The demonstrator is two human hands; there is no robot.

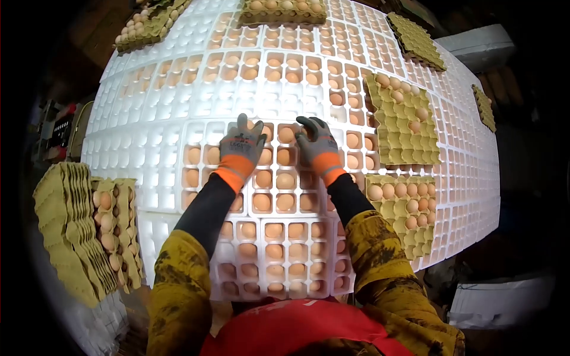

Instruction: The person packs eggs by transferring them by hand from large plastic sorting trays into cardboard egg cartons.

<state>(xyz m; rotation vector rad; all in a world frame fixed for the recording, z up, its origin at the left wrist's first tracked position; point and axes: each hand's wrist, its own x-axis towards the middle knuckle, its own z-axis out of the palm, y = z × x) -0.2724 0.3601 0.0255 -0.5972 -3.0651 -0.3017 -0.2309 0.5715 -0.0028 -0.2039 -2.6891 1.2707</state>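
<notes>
My left hand, in a grey glove with an orange cuff, is above the white foam egg trays. Its thumb and fingers curve round a brown egg, mostly hidden by the glove. My right hand, gloved alike, bends its fingers about another egg over the top right cell of the middle foam tray. Whether that egg touches the cell is hidden. Between my hands, brown eggs sit singly in this tray's cells.
Many foam trays cover the table, those at left with bare cells. Olive pulp trays with eggs lie to the right and nearer me. At left stands a stack of pulp trays. More lie at the far edge.
</notes>
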